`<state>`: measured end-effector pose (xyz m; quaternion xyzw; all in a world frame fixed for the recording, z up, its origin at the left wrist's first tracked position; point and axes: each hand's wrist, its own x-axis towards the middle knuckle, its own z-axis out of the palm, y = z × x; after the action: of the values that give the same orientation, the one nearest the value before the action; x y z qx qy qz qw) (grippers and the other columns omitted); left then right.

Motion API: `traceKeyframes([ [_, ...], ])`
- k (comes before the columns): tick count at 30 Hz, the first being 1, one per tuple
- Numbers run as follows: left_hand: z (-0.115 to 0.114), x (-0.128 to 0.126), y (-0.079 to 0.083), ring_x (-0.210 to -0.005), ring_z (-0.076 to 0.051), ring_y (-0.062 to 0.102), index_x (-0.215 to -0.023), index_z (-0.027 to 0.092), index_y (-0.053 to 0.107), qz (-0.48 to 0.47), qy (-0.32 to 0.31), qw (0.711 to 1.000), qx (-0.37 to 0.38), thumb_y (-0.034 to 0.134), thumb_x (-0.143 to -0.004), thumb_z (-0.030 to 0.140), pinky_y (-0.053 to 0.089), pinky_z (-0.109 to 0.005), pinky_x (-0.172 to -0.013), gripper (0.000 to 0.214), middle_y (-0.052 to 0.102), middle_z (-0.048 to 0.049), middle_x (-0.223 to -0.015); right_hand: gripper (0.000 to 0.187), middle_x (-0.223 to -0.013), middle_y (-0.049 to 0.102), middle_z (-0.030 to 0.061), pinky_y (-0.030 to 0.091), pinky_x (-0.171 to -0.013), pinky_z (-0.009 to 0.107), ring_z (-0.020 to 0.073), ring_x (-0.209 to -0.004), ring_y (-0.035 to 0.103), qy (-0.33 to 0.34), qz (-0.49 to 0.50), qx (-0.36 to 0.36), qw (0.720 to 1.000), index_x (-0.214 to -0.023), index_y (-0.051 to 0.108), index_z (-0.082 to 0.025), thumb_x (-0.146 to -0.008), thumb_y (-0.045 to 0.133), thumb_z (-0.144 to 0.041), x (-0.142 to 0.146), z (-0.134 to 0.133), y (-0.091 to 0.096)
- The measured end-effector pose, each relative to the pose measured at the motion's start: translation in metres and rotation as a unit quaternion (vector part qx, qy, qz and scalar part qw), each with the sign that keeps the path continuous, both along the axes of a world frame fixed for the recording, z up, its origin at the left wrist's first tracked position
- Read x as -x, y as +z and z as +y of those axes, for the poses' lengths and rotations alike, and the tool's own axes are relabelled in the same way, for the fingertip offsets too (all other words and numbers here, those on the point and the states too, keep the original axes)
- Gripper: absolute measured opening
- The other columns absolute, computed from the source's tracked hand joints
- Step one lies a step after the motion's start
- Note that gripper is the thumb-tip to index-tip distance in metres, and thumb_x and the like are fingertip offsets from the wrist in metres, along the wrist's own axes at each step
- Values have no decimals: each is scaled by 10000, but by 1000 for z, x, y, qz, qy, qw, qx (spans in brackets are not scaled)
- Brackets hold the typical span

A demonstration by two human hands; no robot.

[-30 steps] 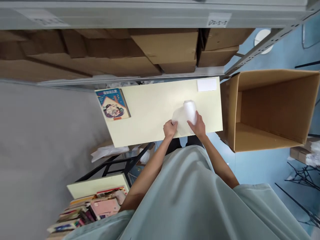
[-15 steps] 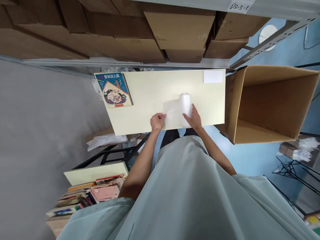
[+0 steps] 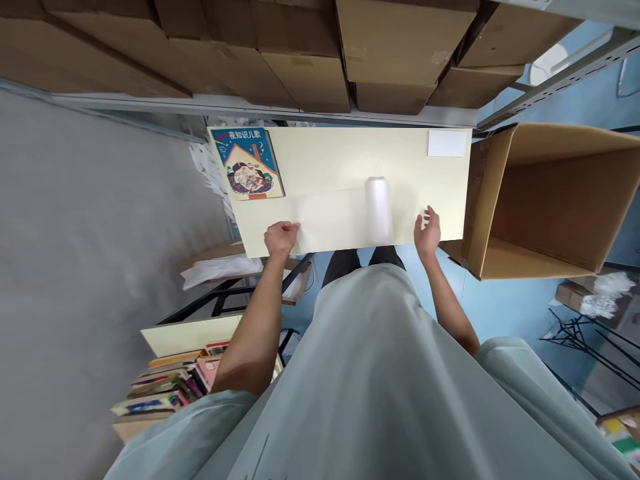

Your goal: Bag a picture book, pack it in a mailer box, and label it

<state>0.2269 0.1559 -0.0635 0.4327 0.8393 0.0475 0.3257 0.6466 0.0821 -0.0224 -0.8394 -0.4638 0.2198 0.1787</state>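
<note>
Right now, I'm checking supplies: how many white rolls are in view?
1: the white roll on the pale tabletop, between the left hand, at its loose end, and the open right hand. Others may be hidden inside the cardboard boxes.

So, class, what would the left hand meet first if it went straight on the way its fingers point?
Past the thin sheet it seems to pinch, the left hand would likely meet the white roll first; depth is unclear.
</note>
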Motion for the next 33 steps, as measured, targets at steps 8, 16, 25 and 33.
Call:
traceKeyframes([
  [8,3,-4,16,-1046,-316,745,-1068,153,750,80,19,996,-24,567,-1039,288,589,-505,-1077,230,788,-154,-1093,606,-1639,528,229,545,-1223,601,374,-1563,504,66,-68,-38,995,-1652,507,-201,-1136,536,-518,-23,7,13],
  [16,-27,-108,19,-1499,-389,538,-1440,147,664,-18,-206,971,-123,629,-1049,332,396,-533,-1319,434,596,-225,-1580,730,-1767,360,242,471,-1248,697,437,-1634,389,58,-90,19,994,-1707,415,-225,-1050,654,-434,-38,19,-3],
  [25,-31,-161,-5,-1732,-504,182,-1703,87,433,-3,-202,977,-69,761,-958,538,255,-683,-1375,930,209,-333,-1842,781,-1679,494,270,574,-1162,596,418,-1530,545,-8,-102,33,994,-1715,357,-159,-1034,627,-430,-127,0,-8],
  [33,-23,-165,-12,-1758,-493,132,-1722,90,404,-1,-200,978,-58,784,-928,478,219,-681,-1403,963,160,-307,-1872,756,-1630,543,262,607,-1113,548,398,-1457,608,-33,-104,51,993,-1705,366,-151,-1020,595,-374,-151,-7,-16],
])
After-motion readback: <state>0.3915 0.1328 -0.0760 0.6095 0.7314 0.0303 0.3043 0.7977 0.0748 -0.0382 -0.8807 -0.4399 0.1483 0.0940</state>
